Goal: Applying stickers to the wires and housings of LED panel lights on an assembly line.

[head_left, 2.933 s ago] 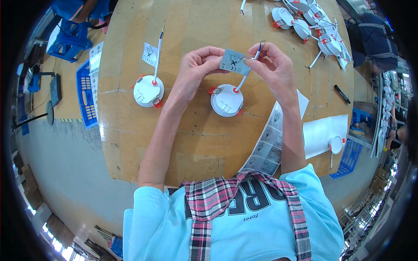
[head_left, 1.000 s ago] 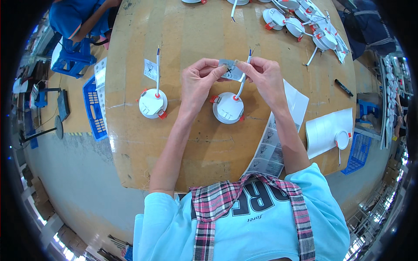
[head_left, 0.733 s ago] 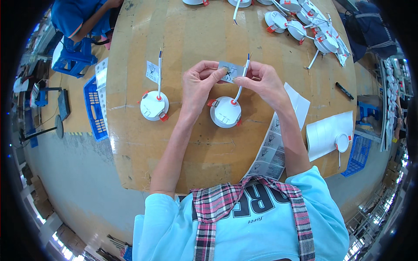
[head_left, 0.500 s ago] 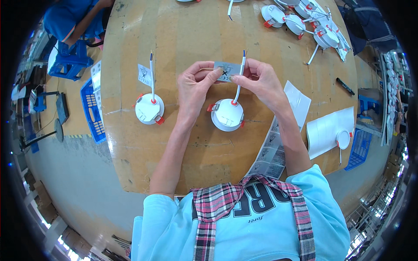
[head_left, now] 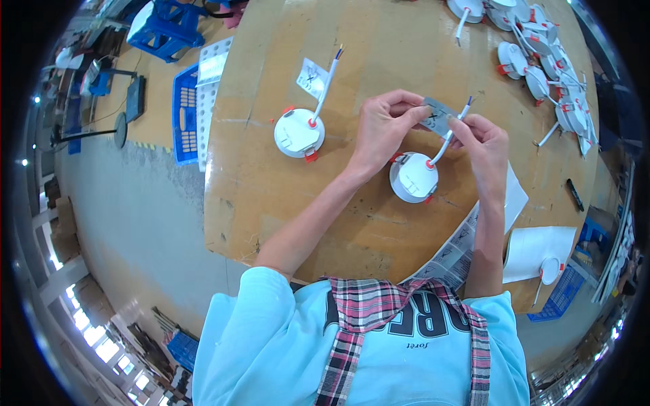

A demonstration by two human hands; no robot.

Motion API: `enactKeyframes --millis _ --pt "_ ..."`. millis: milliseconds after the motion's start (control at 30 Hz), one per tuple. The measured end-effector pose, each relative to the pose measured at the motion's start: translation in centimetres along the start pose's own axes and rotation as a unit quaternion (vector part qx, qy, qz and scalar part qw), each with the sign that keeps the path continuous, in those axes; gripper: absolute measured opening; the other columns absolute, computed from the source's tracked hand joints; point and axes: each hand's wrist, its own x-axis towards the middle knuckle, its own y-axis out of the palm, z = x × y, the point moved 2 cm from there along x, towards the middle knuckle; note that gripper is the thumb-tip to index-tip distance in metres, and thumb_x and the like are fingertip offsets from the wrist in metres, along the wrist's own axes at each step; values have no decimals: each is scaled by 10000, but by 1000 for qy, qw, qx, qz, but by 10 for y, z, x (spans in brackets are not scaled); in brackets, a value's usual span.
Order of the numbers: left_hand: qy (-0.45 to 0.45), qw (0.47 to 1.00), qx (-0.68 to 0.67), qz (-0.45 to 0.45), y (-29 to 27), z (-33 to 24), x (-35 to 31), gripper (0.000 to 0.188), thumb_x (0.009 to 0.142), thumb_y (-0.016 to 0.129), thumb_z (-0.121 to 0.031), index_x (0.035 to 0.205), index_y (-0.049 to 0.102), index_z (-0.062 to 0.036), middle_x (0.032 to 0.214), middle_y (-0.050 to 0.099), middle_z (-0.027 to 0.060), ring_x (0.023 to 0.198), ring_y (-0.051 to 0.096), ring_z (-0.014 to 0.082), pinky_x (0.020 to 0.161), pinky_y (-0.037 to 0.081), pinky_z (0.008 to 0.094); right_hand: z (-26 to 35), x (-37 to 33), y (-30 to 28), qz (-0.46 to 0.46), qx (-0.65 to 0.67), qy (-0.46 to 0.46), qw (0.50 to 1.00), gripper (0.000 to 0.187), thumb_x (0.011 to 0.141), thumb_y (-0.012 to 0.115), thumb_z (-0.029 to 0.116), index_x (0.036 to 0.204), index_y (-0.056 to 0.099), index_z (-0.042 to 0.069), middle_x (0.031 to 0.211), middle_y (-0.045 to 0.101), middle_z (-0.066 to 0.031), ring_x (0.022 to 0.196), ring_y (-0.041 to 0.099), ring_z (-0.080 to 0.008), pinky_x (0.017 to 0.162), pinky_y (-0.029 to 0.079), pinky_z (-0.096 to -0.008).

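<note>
A small silver-grey label (head_left: 437, 115) with dark print is stretched between my hands beside the white cable (head_left: 443, 147) of a round white downlight (head_left: 414, 178). My left hand (head_left: 384, 128) pinches the label's left end between thumb and fingers. With thumb and fingertips closed, my right hand (head_left: 485, 143) grips the label's other end where it meets the cable. The downlight rests on the table with red-tipped spring clips at its sides. To the left, another downlight (head_left: 298, 134) has a label (head_left: 313, 78) attached like a flag to its upright cable.
A strip of labels (head_left: 452, 257) runs beneath my right forearm. Several downlights (head_left: 538, 84) are heaped at the far right. Near the right edge lie a black marker (head_left: 575, 195) and a white sheet (head_left: 529, 254) with a small round white piece (head_left: 550, 271). A blue crate (head_left: 184, 118) stands left.
The whole view has swung, so the table and things on it appear farther right and tilted. My hands keep holding the label at the cable, with little visible change in grip.
</note>
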Motion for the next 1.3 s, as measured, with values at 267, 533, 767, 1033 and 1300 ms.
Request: enactKeyframes --millis 267,533,767,1033,1300 --pt "12 1000 14 -1 -2 0 4 173 886 653 -74 982 653 71 849 702 113 758 682 142 691 567 259 -3 7 3 14 21 9 1000 188 877 670 144 896 669 -44 739 667 -43 670 595 -61 593 454 -197" --pt "17 999 32 -9 -2 1 4 204 881 670 -81 1009 645 75 871 702 130 756 682 156 680 572 264 0 3 3 44 20 46 998 244 884 670 188 913 656 -54 736 703 -107 640 628 -85 596 494 -201" --pt "34 997 63 -17 -2 0 3 230 882 664 -84 1033 634 86 869 708 140 757 691 166 672 572 261 -5 5 6 50 45 9 998 248 905 643 185 903 640 -63 755 695 -106 654 656 -105 602 516 -221" --pt "39 997 69 -5 -5 2 5 242 886 655 -87 1062 627 77 866 710 129 745 689 155 684 561 258 -9 5 7 62 103 18 993 218 917 623 162 933 626 -56 798 685 -104 695 683 -140 628 527 -231" --pt "52 995 89 -7 -4 -5 3 246 873 667 -83 1071 632 58 835 710 112 736 686 139 689 547 254 0 2 9 95 51 -2 994 217 848 649 99 1010 615 -42 850 695 -99 745 672 -143 688 509 -261"
